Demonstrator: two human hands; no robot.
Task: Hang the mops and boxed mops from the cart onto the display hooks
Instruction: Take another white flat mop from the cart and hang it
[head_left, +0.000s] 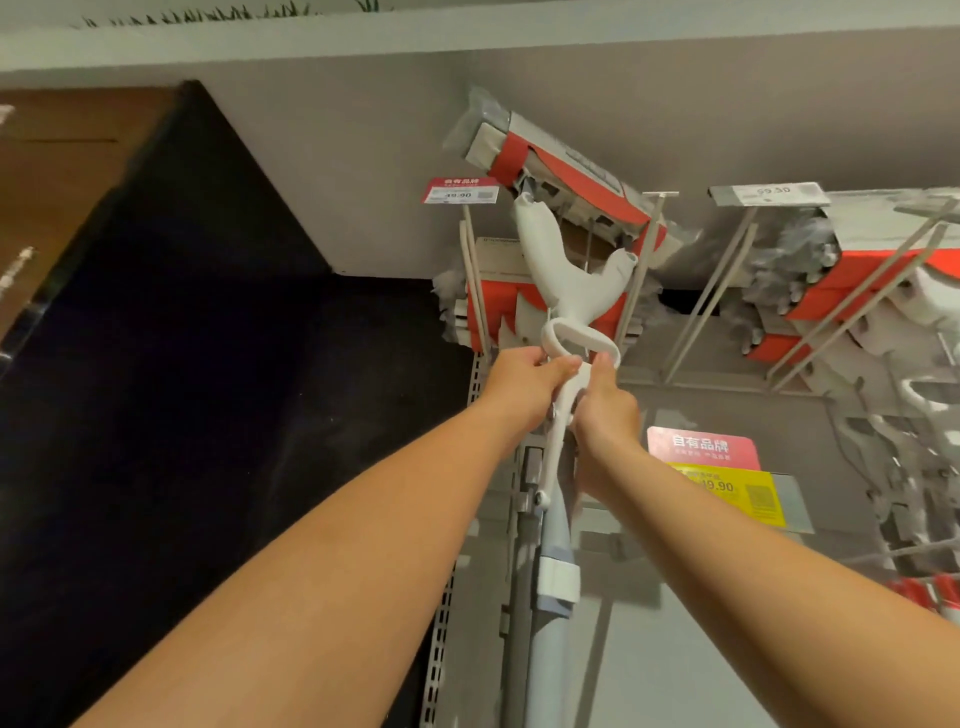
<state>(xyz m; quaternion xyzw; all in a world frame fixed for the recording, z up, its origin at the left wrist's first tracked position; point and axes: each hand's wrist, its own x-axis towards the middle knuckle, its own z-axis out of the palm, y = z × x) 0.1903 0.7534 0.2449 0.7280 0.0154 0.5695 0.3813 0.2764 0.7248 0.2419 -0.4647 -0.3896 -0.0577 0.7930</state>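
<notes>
Head view: both arms were up. The left hand (524, 379) had its fingers curled round the white fitting of the mop (558, 275), just under the white loop (582, 338). The right hand (605, 410) gripped the same fitting from the other side, with its thumb raised against the loop. The mop stood nearly upright before the grey back panel (675, 623), and its grey handle (553, 551) ran down between the forearms. Its head (561, 166), in a red and white sleeve, was tilted high against the wall. The white yoke sat between two display hooks (641, 260); whether the mop hung on one could not be told. A red price tag (460, 189) sat just left of the head. More mops (857, 296) hung on hooks to the right, above a pink and yellow tag (722, 467).
</notes>
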